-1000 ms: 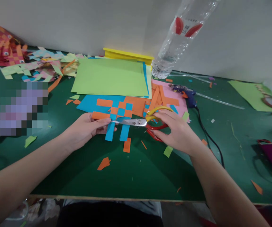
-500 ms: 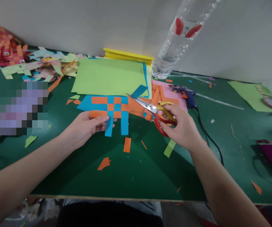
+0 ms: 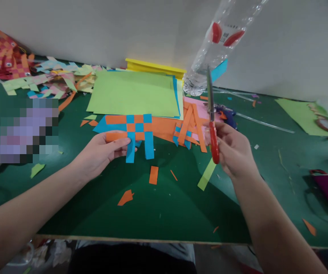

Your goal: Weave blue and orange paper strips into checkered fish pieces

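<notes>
My left hand (image 3: 111, 148) pinches a woven paper piece (image 3: 135, 127) of orange and blue strips between thumb and fingers. Two blue strips hang down from its checkered middle, and orange and blue ends stick out to the left. In my right hand (image 3: 232, 148) is a pair of scissors (image 3: 211, 99) with red and yellow handles, now upright and seen edge-on. A cut blue paper scrap (image 3: 219, 70) shows beside the blades near the tip; whether it touches them I cannot tell. Another woven orange-and-blue piece (image 3: 188, 131) lies on the table between my hands.
Green and other paper sheets (image 3: 132, 93) lie behind my hands. A clear plastic bottle (image 3: 209, 57) stands behind the scissors. The glue gun (image 3: 226, 116) is partly hidden by my right hand. Orange scraps (image 3: 153, 175) and a green strip (image 3: 206, 175) lie in front on the green table (image 3: 181, 220).
The scissors have swung upright and moved right, away from the woven piece. The blue scrap has gone up and right with them. My left hand still holds the woven piece, shifted slightly.
</notes>
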Demonstrator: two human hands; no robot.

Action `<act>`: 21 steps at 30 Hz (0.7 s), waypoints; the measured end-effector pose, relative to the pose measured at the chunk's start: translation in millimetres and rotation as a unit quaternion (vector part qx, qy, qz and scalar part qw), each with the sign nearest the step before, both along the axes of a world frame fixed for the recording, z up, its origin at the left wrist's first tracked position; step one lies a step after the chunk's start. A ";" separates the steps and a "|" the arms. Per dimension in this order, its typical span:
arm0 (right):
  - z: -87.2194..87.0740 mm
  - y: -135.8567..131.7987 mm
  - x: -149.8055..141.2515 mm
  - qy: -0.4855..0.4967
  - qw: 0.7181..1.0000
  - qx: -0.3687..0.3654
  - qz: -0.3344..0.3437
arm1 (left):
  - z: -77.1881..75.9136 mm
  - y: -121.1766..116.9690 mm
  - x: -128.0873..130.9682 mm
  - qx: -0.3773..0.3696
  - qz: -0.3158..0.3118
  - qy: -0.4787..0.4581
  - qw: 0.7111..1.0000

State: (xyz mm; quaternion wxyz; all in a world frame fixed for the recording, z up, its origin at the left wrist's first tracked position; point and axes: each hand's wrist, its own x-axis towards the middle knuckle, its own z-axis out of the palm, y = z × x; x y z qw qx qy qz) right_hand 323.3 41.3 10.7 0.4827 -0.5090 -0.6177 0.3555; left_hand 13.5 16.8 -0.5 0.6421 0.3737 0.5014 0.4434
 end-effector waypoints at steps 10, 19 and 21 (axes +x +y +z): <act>7.6 4.2 9.4 0.049 0.994 -0.046 0.087 | -0.2 1.8 -2.2 0.006 0.011 -0.032 0.999; 15.5 -1.8 -2.4 0.077 0.975 -0.136 0.161 | 5.0 2.5 2.2 -0.004 0.034 -0.051 0.998; 13.7 -4.3 -3.9 0.060 0.982 -0.133 0.122 | 5.1 2.1 2.5 -0.007 0.036 -0.054 0.998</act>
